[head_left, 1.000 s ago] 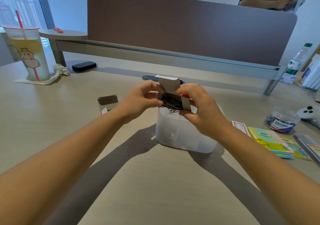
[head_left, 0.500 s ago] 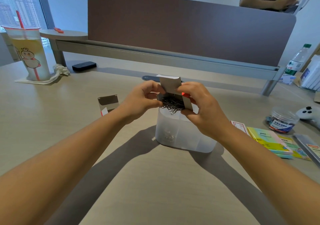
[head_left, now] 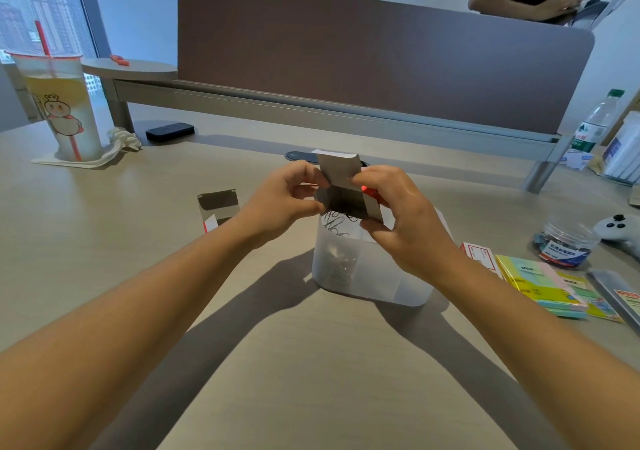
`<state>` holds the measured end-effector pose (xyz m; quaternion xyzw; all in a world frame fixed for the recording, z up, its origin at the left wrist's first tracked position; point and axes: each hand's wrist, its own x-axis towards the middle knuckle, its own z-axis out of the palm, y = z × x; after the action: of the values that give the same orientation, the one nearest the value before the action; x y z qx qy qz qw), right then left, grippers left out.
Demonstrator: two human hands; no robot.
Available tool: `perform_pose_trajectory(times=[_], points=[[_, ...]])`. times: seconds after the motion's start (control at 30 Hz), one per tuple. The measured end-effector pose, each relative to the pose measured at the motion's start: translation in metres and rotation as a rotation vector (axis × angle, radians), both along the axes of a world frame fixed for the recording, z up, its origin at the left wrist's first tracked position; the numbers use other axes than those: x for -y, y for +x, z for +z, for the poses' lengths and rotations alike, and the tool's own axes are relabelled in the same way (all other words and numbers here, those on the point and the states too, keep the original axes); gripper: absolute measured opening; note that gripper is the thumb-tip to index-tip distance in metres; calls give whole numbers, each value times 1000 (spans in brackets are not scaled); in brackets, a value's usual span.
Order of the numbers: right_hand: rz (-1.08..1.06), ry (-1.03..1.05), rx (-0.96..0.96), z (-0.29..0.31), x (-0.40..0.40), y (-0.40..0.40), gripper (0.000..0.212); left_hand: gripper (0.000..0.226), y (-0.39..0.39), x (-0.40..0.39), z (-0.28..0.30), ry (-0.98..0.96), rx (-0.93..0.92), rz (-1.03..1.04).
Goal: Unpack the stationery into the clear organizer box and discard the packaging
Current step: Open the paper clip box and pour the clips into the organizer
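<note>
A pale wood-grain tabletop (head_left: 104,276) fills the frame. At upper left a drink cup (head_left: 60,110) with a red straw stands on a napkin (head_left: 86,160), with a black remote (head_left: 169,131) nearby. An open cardboard box (head_left: 219,208) lies left of centre. The clear organizer box (head_left: 367,273) sits at centre. At right lie a small red-and-white box (head_left: 479,254), sticky-note pads (head_left: 540,285), a jar of clips (head_left: 564,247), a game controller (head_left: 621,230) and a water bottle (head_left: 595,127).

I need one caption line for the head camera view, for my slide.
Both hands, left and right, tip an opened paper clip box over the clear organizer box.
</note>
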<state>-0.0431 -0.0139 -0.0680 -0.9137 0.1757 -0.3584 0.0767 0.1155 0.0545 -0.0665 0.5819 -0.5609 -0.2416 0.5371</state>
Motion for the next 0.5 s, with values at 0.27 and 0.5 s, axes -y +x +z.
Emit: perform_pose_trajectory(times=[0.27,0.5], points=[[-1,-101,23,-1,-3,4,47,32,0,-5,-4,-94,-13,45],[12,100,41,7,-4,2,47,29,-1,-8,-3,-97,14,31]])
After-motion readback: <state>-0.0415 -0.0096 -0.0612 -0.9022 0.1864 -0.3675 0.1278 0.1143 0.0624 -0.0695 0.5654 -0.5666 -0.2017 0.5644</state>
